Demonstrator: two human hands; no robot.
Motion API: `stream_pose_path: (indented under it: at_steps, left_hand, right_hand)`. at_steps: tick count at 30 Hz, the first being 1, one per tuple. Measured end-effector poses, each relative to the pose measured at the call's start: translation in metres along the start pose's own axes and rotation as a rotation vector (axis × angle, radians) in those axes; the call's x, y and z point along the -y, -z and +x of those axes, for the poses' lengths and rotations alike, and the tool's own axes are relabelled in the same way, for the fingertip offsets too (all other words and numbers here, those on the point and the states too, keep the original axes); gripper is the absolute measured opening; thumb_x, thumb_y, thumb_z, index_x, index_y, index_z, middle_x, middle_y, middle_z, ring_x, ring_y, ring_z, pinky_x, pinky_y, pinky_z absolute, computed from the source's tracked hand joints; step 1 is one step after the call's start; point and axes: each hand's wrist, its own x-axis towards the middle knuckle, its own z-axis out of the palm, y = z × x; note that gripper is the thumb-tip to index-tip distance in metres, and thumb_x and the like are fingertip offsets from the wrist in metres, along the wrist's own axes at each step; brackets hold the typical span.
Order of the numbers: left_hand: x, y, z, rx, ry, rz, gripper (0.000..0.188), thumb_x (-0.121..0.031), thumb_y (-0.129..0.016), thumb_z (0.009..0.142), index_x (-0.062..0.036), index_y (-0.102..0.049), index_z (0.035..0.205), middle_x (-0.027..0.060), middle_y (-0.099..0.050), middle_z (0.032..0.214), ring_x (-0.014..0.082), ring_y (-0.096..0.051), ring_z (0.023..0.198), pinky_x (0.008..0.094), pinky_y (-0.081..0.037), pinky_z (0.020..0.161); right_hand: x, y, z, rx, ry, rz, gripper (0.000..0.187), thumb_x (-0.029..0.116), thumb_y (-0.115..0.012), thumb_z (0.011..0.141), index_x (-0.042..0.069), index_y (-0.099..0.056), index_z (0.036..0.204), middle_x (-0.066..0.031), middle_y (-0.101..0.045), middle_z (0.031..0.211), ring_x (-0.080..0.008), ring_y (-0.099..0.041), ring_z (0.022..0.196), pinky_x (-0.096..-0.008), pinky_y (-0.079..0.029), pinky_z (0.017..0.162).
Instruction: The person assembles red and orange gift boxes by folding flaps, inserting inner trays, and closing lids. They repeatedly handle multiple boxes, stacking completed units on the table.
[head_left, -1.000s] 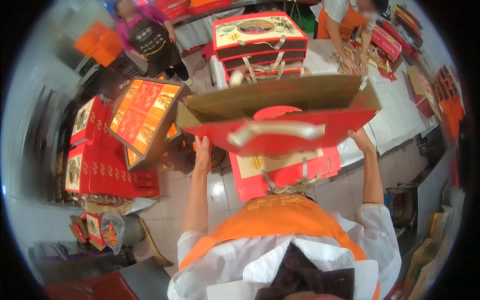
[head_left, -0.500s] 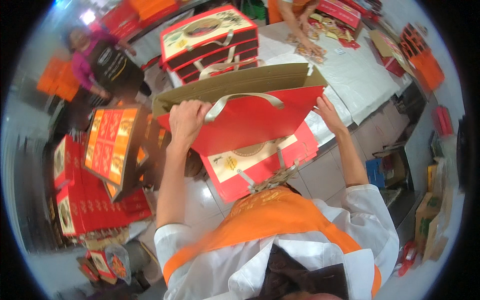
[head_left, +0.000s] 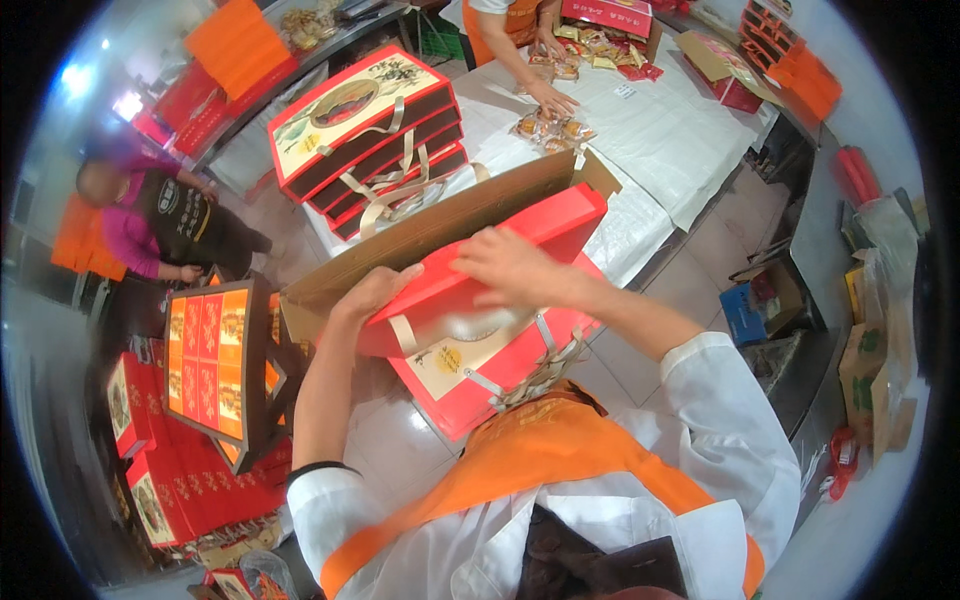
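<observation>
A red gift box [head_left: 555,225] with a pale ribbon handle sits tilted in front of me, along the near side of a brown cardboard carton [head_left: 420,225]. My left hand [head_left: 370,295] is closed on the box's left end, next to the carton's wall; some of its fingers are hidden. Over the middle of the box, my right hand [head_left: 515,268] is slightly blurred, fingers bent and apart, nothing visible in them. Under the box, against my orange apron, lie several stacked red-and-cream gift boxes [head_left: 440,385] with ribbon handles.
Beyond the carton, more gift boxes [head_left: 365,120] are piled on a white-covered table [head_left: 690,150]. A co-worker's hand [head_left: 550,98] touches small wrapped packets there. At left are orange-and-red patterned boxes [head_left: 210,360], red cartons [head_left: 185,490] and another person [head_left: 170,215].
My right hand has come off the right end and moved left over the box. The box and carton are now more slanted, their left end nearer me. The view has shifted.
</observation>
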Motion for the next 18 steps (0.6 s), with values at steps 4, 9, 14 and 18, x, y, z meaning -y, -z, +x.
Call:
stream_pose_path:
  at_steps: [4, 9, 14, 18]
  left_hand:
    - [-0.014, -0.008, -0.016, -0.143, -0.05, -0.021, 0.056, -0.048, -0.054, 0.089, 0.0065, -0.064, 0.09, 0.016, -0.061, 0.064, 0.0228, -0.058, 0.067, 0.0354, -0.046, 0.07]
    - [-0.042, -0.014, -0.037, -1.02, -0.77, 0.761, 0.025, -0.021, -0.067, 0.079, -0.0076, -0.06, 0.098, 0.0081, -0.061, 0.09, 0.0226, -0.059, 0.088, 0.036, -0.045, 0.073]
    - [-0.068, 0.02, -0.018, -0.721, -0.487, 0.733, 0.018, -0.017, -0.068, 0.074, -0.0071, -0.056, 0.084, 0.0078, -0.063, 0.091, 0.0228, -0.061, 0.088, 0.0331, -0.047, 0.069]
    - [-0.065, 0.027, -0.006, -0.457, -0.594, 1.029, 0.015, -0.017, -0.06, 0.079, -0.0045, -0.056, 0.087, 0.0076, -0.064, 0.09, 0.0252, -0.062, 0.086, 0.0342, -0.049, 0.067]
  right_hand:
    - [0.007, -0.029, 0.002, -0.208, -0.098, -0.231, 0.049, 0.038, -0.074, 0.067, 0.005, -0.058, 0.1, -0.0082, -0.058, 0.103, -0.0222, -0.052, 0.1, -0.035, -0.043, 0.082]
    - [0.001, -0.035, 0.01, -0.245, -0.081, -0.187, 0.044, 0.049, -0.069, 0.069, 0.009, -0.053, 0.065, -0.0046, -0.055, 0.066, -0.0198, -0.06, 0.069, -0.0319, -0.047, 0.059]
    - [-0.001, -0.035, 0.016, -0.136, -0.142, -0.147, 0.045, 0.05, -0.068, 0.069, 0.008, -0.054, 0.063, -0.0052, -0.054, 0.06, -0.022, -0.06, 0.061, -0.0335, -0.048, 0.056]
    - [-0.004, -0.035, 0.016, -0.232, -0.101, -0.15, 0.045, 0.049, -0.069, 0.069, 0.007, -0.053, 0.063, -0.0053, -0.054, 0.06, -0.0218, -0.06, 0.062, -0.0334, -0.049, 0.057]
